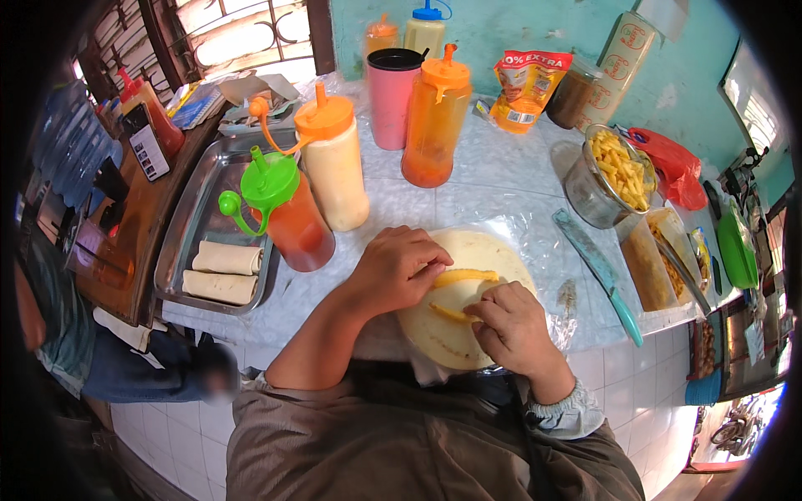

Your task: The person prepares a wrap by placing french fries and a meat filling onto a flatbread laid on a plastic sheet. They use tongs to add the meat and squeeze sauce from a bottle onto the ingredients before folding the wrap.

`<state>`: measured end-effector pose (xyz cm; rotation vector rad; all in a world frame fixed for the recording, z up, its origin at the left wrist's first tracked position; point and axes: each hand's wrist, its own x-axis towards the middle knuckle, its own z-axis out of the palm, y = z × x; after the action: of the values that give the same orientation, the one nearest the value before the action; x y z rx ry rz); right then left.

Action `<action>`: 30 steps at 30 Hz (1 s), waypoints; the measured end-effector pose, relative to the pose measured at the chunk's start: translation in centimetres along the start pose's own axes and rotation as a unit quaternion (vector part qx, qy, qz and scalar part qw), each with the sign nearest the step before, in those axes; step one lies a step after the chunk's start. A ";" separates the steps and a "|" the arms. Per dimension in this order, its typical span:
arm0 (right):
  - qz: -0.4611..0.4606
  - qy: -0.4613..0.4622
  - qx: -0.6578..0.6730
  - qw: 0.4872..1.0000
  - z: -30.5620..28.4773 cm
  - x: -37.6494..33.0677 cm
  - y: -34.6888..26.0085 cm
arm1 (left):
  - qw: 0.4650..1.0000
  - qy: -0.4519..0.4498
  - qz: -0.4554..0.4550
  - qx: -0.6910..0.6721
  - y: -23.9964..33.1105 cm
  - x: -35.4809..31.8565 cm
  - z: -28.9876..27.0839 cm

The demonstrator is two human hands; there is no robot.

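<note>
A round flat tortilla (510,265) lies on clear plastic at the table's front edge. Across its middle run french fries (468,277) in a short row, with another french fry (451,313) a little nearer to me. My left hand (399,269) reaches over the tortilla's left side, its fingertips pinched at the left end of the farther fries. From the right, my right hand (514,327) has thumb and fingers closed on the right end of the nearer fry. My fingers hide parts of both.
Sauce bottles with green (288,221) and orange caps (334,167) stand left, beside a metal tray (192,200) with two rolled wraps (221,271). On the right are a knife (597,271), a bowl of fries (618,171) and a filling container with tongs (656,259). Another person's leg (142,367) shows at left.
</note>
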<state>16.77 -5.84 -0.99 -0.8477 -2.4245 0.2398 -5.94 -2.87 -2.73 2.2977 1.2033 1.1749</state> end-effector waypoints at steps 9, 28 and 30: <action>0.007 0.058 0.040 0.998 0.6 -0.3 1.2 | 0.978 -0.115 0.125 0.118 3.4 -0.8 -0.3; 0.060 0.072 0.033 0.995 -1.3 -1.2 1.2 | 0.986 -0.100 0.098 0.089 4.6 -0.7 -0.7; 0.058 0.044 0.026 0.997 -1.2 -1.3 1.4 | 0.985 -0.120 0.091 0.088 4.4 -0.7 -0.7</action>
<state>19.02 -5.60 -1.07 -0.9566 -2.2818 0.3007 -4.32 -6.20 -0.14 2.6385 1.0629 0.8421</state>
